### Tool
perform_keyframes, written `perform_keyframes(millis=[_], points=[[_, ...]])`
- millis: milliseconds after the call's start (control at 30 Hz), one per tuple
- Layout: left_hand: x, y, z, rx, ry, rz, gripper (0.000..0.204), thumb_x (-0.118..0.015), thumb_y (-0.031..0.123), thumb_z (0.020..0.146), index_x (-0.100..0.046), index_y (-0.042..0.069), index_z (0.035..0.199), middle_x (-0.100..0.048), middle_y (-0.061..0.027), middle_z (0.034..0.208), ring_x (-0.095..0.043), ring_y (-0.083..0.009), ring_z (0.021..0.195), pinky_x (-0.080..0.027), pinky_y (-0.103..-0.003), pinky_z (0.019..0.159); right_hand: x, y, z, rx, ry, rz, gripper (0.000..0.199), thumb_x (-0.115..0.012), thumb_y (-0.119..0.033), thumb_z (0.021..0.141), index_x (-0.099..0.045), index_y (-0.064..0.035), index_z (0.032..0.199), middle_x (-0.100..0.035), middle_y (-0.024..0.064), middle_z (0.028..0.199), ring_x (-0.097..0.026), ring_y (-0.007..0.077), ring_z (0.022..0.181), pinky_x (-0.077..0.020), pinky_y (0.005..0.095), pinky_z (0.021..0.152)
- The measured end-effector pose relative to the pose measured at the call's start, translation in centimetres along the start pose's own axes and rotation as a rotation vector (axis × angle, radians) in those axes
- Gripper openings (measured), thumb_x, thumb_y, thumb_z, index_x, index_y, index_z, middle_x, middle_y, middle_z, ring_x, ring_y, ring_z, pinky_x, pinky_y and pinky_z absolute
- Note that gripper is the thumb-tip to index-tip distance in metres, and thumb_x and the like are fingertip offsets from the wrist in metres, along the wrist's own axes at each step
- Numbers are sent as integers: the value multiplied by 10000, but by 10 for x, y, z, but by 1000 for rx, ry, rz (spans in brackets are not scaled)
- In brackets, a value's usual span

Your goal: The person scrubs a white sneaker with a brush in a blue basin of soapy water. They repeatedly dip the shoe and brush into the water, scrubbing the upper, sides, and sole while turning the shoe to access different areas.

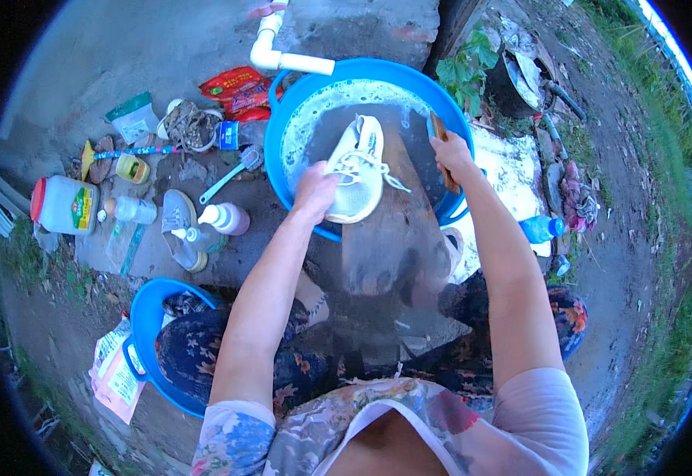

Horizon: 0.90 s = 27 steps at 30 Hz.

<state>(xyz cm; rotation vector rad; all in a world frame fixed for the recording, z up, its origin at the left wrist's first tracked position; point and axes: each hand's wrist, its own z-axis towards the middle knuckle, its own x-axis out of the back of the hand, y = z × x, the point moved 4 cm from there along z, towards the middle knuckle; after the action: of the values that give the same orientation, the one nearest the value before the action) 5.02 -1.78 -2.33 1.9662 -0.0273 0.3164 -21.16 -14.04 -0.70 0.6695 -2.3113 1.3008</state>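
A pale lace-up sneaker [359, 176] is gripped at its left side by my left hand [315, 190], over a wooden board [394, 238] that slopes out of a blue basin [459, 103]. Soapy, foamy water [322, 103] fills the basin. My right hand [455, 155] is closed around a wooden-backed scrub brush [441, 143] at the basin's right side, apart from the sneaker. The laces hang loose toward the board.
Left of the basin lie a second sneaker [178, 222], a pump bottle [225, 218], a light blue long-handled brush [231, 176] and a red-lidded jar [67, 205]. A smaller blue tub [149, 317] stands by my left knee. A white pipe [271, 51] overhangs the basin; a blue bottle [540, 229] lies right.
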Motion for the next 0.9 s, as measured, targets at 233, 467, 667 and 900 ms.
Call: perform_keyframes(millis=[233,467,667,900], points=[[13,8,58,-96,362,218,428,-485,85,847,-476,21,1270,-586,-239,1131,-559,-370,1060,-423,-413,908,-36,15,24,77,-6,-761,402,-471,-190,877,-490,-85,1264,-536,223,1235,-505,366,1169,-415,455,967],[12,-30,89,250,55,-255,418,-558,200,891,-484,-14,1243,-600,-150,1131,-613,-204,987,-492,-340,811,-55,31,37,91,-147,-849,345,-431,-135,859,-618,-66,1141,-555,208,1222,-538,364,1137,-431,433,957],[17,9,47,189,-69,-439,339,-554,171,898,-542,-5,1188,-622,-126,1094,-609,-183,943,-474,-315,801,-51,19,33,122,-209,-808,334,-469,-125,826,-630,-35,1104,-561,231,1196,-535,359,1136,-433,416,956],[-26,28,6,-81,-52,294,579,-603,149,779,-401,19,1306,-517,-207,1191,-521,-365,1083,-427,-419,923,-11,-1,-5,252,-74,-387,396,-512,-245,871,-559,1,1177,-576,273,1130,-543,391,1092,-445,418,921]])
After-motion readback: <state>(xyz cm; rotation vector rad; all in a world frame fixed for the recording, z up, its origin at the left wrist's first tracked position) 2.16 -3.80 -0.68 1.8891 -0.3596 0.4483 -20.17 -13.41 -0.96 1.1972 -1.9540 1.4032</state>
